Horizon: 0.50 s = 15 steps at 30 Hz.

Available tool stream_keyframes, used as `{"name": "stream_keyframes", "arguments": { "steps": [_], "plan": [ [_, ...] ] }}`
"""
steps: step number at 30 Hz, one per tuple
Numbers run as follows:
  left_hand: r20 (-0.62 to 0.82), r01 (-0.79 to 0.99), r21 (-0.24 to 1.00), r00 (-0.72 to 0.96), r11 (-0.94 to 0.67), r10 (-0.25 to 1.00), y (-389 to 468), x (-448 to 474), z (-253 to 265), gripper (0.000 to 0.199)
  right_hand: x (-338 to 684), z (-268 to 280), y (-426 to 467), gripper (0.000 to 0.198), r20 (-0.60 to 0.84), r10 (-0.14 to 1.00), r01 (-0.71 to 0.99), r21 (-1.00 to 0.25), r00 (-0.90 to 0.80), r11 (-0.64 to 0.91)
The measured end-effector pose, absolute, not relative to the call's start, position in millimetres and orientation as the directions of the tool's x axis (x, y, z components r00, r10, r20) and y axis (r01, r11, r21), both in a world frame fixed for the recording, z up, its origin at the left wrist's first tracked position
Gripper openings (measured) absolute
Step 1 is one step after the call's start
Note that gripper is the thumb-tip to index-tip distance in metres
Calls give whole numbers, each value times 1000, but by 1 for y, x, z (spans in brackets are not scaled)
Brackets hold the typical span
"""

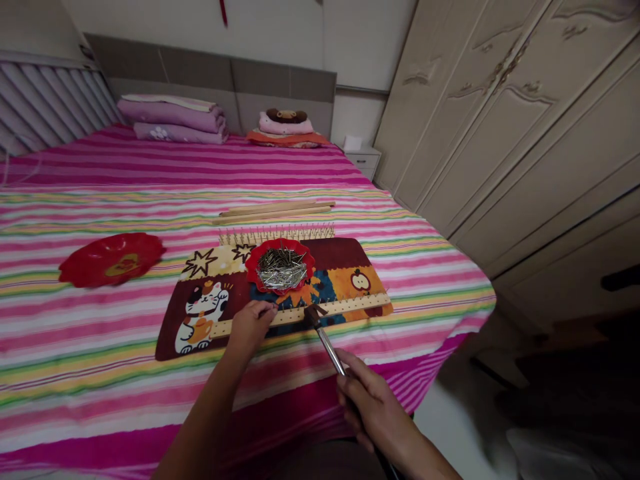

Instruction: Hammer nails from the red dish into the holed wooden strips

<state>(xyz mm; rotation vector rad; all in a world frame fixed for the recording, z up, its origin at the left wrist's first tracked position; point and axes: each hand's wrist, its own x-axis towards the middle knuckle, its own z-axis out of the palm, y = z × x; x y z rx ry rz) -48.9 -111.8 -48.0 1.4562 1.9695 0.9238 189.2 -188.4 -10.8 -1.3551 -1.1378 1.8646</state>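
My right hand is wrapped round the shaft of a hammer, whose dark head rests at or just over a long wooden strip. Thin nails stand up along the strip, mostly right of my left hand. At the strip's left half, my left hand has its fingertips pinched together; what they hold is too small to make out. Just beyond lies a red scalloped dish heaped with loose nails. Under the dish and strip is a patterned mat with a cat picture.
Behind the dish sits a row of strips with upright nails, and bare wooden strips lie beyond. A red plate is at the left. The striped bedcover ends at the right, near the wardrobe. Folded bedding lies by the headboard.
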Motion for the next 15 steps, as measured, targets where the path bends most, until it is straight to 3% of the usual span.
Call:
{"name": "stream_keyframes", "arguments": {
  "steps": [8, 15],
  "plan": [
    [117, 708, 699, -251, 100, 961, -114, -45, -54, 18, 148, 15, -157, 42, -397, 817, 39, -907, -419, -420],
    [102, 724, 680, -247, 114, 964, -114, -45, -52, 17, 144, 12, -156, 42, -401, 805, 48, -904, -436, -425]
  ]
}}
